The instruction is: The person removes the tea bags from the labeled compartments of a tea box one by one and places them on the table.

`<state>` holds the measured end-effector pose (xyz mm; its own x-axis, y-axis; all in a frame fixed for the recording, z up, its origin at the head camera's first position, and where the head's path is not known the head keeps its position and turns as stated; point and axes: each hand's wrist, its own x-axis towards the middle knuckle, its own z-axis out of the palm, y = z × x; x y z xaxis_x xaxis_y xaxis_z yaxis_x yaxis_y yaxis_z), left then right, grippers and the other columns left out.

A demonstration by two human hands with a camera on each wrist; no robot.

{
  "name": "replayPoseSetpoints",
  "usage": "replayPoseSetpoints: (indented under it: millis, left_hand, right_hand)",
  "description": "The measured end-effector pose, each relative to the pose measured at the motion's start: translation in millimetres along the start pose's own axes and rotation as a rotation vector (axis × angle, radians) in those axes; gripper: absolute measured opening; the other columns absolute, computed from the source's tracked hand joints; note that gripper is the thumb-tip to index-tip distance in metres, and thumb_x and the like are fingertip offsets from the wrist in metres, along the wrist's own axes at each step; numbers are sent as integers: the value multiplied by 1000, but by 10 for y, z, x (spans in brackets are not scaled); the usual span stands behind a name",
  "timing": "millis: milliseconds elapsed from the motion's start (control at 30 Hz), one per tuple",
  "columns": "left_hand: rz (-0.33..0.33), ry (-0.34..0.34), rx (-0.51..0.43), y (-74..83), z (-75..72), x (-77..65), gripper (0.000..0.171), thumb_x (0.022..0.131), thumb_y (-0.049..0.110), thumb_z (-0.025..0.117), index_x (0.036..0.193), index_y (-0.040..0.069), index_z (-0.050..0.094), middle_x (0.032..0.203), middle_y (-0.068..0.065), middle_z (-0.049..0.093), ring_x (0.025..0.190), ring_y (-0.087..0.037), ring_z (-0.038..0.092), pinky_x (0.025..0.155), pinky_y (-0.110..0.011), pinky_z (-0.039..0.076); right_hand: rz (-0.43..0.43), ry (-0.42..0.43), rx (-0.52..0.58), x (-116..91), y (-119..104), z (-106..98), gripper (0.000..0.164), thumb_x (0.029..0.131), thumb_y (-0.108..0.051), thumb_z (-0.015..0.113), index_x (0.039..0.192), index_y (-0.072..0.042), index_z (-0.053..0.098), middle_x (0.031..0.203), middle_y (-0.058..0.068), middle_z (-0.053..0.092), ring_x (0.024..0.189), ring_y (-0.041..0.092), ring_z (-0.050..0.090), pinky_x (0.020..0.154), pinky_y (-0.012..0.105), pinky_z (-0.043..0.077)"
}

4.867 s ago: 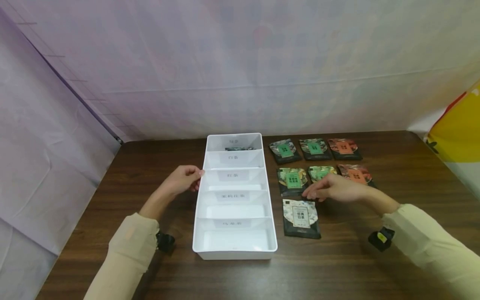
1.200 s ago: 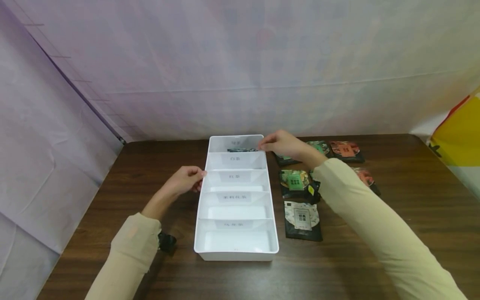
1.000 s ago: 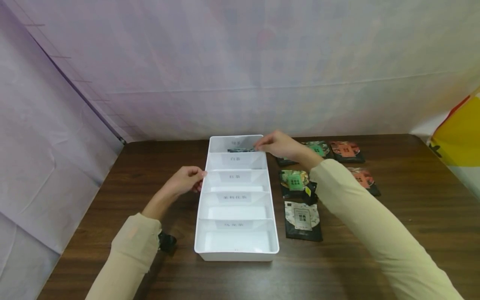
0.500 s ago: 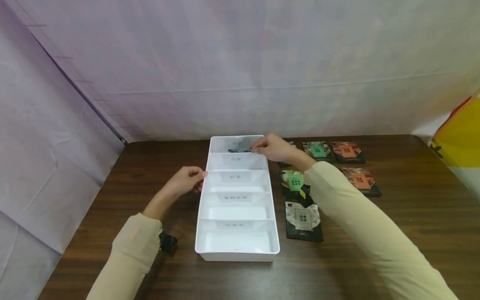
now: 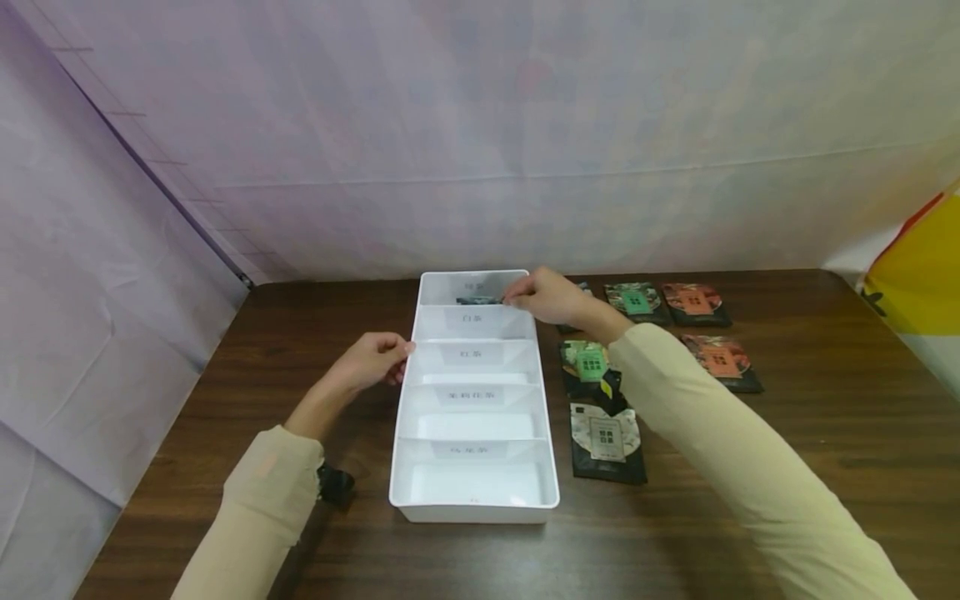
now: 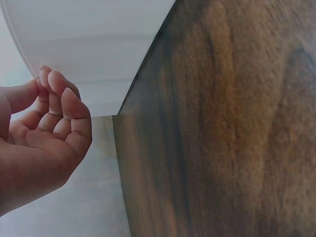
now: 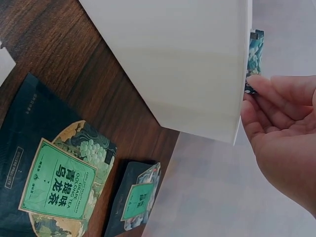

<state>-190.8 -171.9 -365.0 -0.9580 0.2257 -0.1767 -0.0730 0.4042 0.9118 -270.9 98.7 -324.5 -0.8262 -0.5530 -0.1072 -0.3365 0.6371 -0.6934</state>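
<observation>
A white divided tray (image 5: 476,514) with labelled compartments stands in the middle of the table. My left hand (image 5: 369,362) pinches its left rim between thumb and fingertips, which the left wrist view also shows. My right hand (image 5: 551,297) reaches over the far right corner of the tray, fingertips at the farthest compartment. In the right wrist view, my right thumb and forefinger pinch the edge of a teal-patterned tea sachet (image 7: 254,54) that shows above the tray's rim. Dark sachet edges (image 5: 476,300) lie in that compartment in the head view.
Right of the tray lie a grape oolong sachet (image 5: 587,367), a white-fronted sachet (image 5: 606,442), a green-labelled sachet (image 5: 636,302) and red-labelled sachets (image 5: 696,303). My right sleeve (image 5: 720,425) passes over part of this group. A pale curtain (image 5: 480,167) hangs behind the table.
My right hand has gone from above the sachets on the right to the tray's far compartment, then edged slightly left and stayed there. My left hand keeps its place at the rim.
</observation>
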Motion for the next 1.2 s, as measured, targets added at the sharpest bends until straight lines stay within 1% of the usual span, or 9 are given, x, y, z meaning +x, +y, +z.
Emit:
replayPoseSetpoints:
  millis: [200, 500, 767, 933, 1067, 1133, 1200]
  left_hand:
    - [-4, 6, 6, 4, 2, -4, 21, 96, 8, 46, 85, -9, 53, 64, -6, 51, 57, -12, 50, 54, -25, 45]
    - [-3, 6, 25, 4, 4, 2, 21, 96, 9, 46, 85, -9, 53, 64, -4, 50, 57, -12, 49, 55, -26, 45]
    - [-9, 7, 19, 17, 8, -2, 22, 96, 9, 46, 86, -8, 53, 65, -5, 50, 57, -12, 50, 55, -24, 45]
    - [-8, 9, 26, 21, 2, -11, 22, 96, 9, 46, 85, -8, 53, 65, -5, 51, 58, -12, 50, 55, -25, 45]
    - [-4, 9, 27, 16, -3, -9, 21, 96, 9, 46, 85, -8, 53, 64, -5, 50, 57, -12, 49, 55, -25, 45]
    - [-5, 10, 24, 11, -2, -5, 21, 96, 9, 46, 85, -8, 53, 64, -4, 50, 57, -12, 49, 54, -25, 44]
    - [-7, 9, 23, 4, 0, 1, 22, 96, 9, 46, 84, -7, 53, 64, -5, 50, 57, -12, 49, 54, -25, 44]
  right_hand:
    - [16, 9, -11, -17, -34, -7, 25, 94, -6, 48, 113, 2, 61, 120, 16, 56, 114, 30, 49, 92, 43, 41]
    - [-15, 9, -25, -11, -48, -32, 25, 94, -5, 48, 114, 3, 61, 121, 17, 56, 114, 30, 49, 92, 43, 41]
    - [-26, 6, 20, -47, -111, -88, 25, 94, -4, 47, 114, 4, 60, 124, 17, 53, 117, 31, 46, 93, 43, 40]
    - [-22, 17, 24, -60, -169, -147, 25, 95, -6, 47, 114, 2, 61, 125, 15, 53, 120, 29, 45, 96, 43, 38]
    - [-29, 22, 8, -73, -234, -193, 26, 95, -5, 46, 116, 3, 59, 126, 16, 52, 120, 29, 45, 91, 41, 41]
    - [-41, 28, 5, -88, -271, -219, 27, 94, -4, 45, 116, 4, 59, 127, 17, 51, 119, 30, 45, 84, 39, 42]
    - [-54, 35, -1, -107, -305, -246, 27, 94, -3, 45, 116, 5, 58, 127, 18, 51, 119, 30, 45, 79, 38, 40]
